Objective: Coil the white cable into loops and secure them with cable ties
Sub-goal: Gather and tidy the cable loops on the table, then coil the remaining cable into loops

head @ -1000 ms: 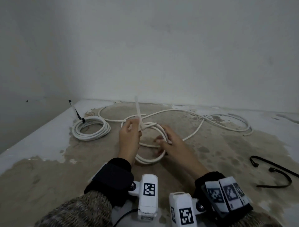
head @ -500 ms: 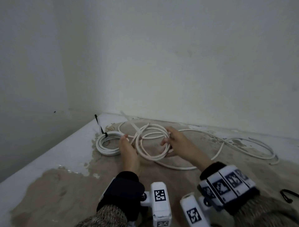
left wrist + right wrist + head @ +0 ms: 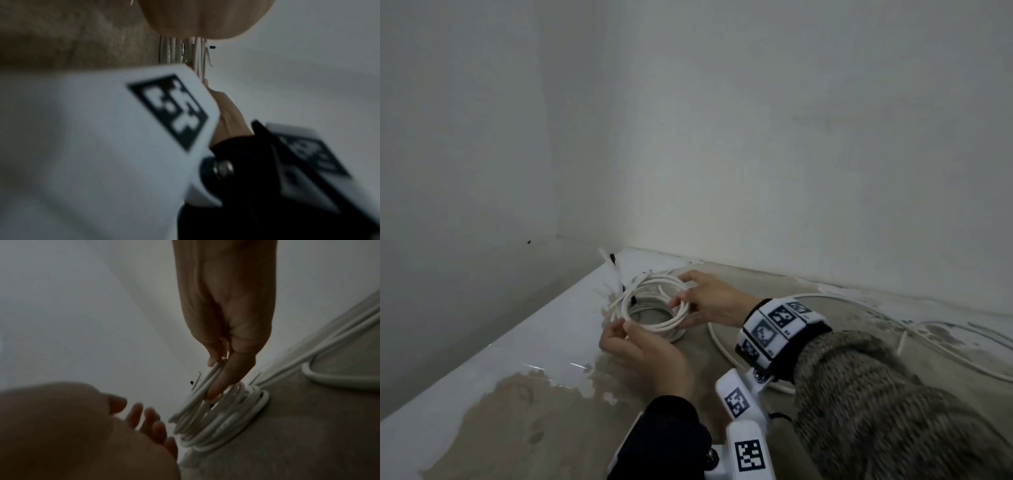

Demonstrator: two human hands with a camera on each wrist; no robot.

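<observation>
Where it lay apart before, both hands' fingers [image 3: 681,297] now hold the coil [image 3: 654,310] over the tied one.

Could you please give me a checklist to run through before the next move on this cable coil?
1. Left hand grips the white cable coil at its near edge: ok.
2. Right hand grips its right side: ok.
3. Loops lie snug together: not ok, strands splay.
4. Black cable tie binds the held loops: cannot tell.
5. All cable coiled: not ok, loose cable trails right.
</observation>
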